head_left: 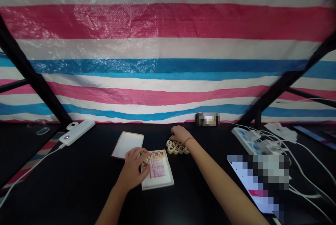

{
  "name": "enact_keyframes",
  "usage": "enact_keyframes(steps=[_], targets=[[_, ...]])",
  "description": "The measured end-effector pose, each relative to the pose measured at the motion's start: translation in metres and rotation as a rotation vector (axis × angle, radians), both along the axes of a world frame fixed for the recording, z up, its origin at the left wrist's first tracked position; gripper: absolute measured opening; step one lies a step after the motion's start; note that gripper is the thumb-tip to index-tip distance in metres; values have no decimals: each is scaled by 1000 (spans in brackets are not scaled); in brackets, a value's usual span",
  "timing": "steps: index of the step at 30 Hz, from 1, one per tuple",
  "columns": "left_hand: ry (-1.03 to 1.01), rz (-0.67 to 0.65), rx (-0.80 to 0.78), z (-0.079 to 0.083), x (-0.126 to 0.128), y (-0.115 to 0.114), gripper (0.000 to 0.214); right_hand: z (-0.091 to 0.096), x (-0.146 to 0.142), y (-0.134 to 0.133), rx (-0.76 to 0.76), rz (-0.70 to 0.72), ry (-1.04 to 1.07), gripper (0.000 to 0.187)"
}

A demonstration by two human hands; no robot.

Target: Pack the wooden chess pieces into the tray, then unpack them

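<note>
A white box tray [159, 179] with a red-lined sheet lies on the black table, and a row of round wooden game pieces [154, 155] sits along its far edge. My left hand [135, 169] rests on the tray's left side, fingers curled over those pieces. My right hand [180, 134] is curled, knuckles up, on a loose pile of wooden pieces [176, 147] just right of the tray. A red string circles that wrist. What the right fingers hold is hidden. The box lid [127, 144] lies flat to the left.
A white power bank [76, 132] with a cable lies at back left. A power strip [245, 137] with white cables sits at right, beside a blurred flat device [258, 183]. Black frame bars slant on both sides before a striped tarp wall [168, 60].
</note>
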State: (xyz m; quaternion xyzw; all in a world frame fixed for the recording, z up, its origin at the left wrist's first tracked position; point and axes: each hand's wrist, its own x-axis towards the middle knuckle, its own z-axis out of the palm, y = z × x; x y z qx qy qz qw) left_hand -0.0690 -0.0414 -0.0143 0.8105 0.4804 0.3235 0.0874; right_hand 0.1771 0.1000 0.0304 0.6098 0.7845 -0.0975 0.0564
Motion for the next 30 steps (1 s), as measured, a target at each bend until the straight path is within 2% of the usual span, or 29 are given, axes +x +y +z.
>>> enact_keyframes(steps=[7, 10, 12, 14, 16, 18, 22, 28, 30], targets=[[23, -8, -3, -1, 1, 1, 31, 1, 2, 0, 20, -1, 60, 14], [-3, 9, 48, -3, -1, 4, 31, 8, 2, -4, 62, -12, 147, 11], [-45, 27, 100, -3, -2, 8, 32, 15, 0, -13, 74, 4, 231, 17], [-90, 24, 126, 0, -1, 13, 35, 20, -6, -29, 21, 43, 441, 27], [-118, -11, 110, 5, 4, 19, 43, 23, -17, -50, -130, 70, 867, 35], [-133, -59, 92, 11, 10, 23, 47, 23, -30, -70, -238, 90, 1118, 39], [-176, -72, 60, 15, 18, 25, 33, 12, -46, -93, -311, 64, 1308, 35], [-265, -27, 27, 8, 11, 12, 17, -17, -46, -92, -293, -175, 1601, 48], [-227, -33, -3, 7, 10, 7, 10, -25, -44, -93, -273, -230, 1655, 49]])
